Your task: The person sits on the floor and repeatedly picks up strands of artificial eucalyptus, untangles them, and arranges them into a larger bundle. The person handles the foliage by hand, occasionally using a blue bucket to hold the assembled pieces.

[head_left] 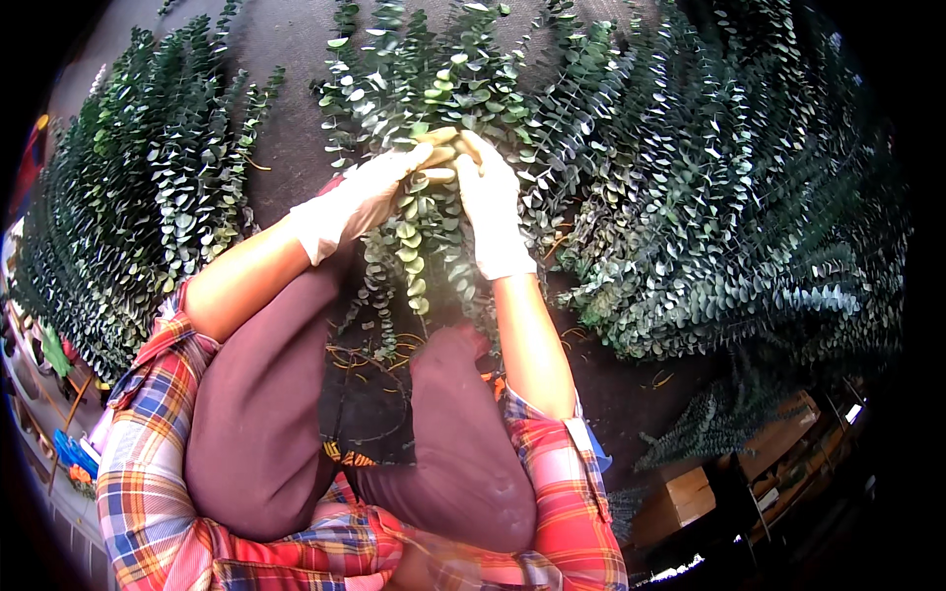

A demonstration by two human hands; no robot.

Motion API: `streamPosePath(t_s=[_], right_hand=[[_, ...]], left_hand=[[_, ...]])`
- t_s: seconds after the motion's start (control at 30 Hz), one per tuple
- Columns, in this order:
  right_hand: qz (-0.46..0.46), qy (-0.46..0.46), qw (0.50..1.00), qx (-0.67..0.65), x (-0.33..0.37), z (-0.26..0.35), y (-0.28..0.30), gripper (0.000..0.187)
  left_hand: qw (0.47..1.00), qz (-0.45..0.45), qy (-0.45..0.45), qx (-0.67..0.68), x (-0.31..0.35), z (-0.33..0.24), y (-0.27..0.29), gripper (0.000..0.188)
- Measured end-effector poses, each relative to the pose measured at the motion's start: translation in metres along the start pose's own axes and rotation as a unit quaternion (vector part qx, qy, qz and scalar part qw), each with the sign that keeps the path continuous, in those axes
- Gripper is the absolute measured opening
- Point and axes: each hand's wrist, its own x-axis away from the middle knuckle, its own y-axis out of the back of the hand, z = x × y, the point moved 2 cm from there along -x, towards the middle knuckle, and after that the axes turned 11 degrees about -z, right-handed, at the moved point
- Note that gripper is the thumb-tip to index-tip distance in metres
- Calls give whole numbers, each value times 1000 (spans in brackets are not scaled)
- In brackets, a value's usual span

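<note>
- Left hand point(367, 195) and right hand point(490, 202), both in white gloves, close around a leafy green bunch point(424, 236) above the knees
- Exact finger grip appears partly hidden by leaves
- Leafy piles point(148, 187) flank both sides

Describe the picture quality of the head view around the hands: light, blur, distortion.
Head view: strong fisheye bending with a black rim at the corners; soft daylight falls on the leafy branches held between the gloved left hand and right hand, paling the gloves; the leaf piles darken toward the right edge; the plaid sleeves at the bottom look slightly smeared.
</note>
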Motion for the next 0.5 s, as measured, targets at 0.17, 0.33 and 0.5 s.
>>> streamPosePath(t_s=[0.17,0.33,0.5], right_hand=[[-93,72,961,252,7,-39,36,33],[-58,42,945,320,-10,-21,25,47],[-13,85,897,433,-42,-18,6,40]], left_hand=[[998,-53,20,14,12,7,41,69],[999,-36,8,16,18,8,40,65],[999,40,18,18,15,-1,12,67]])
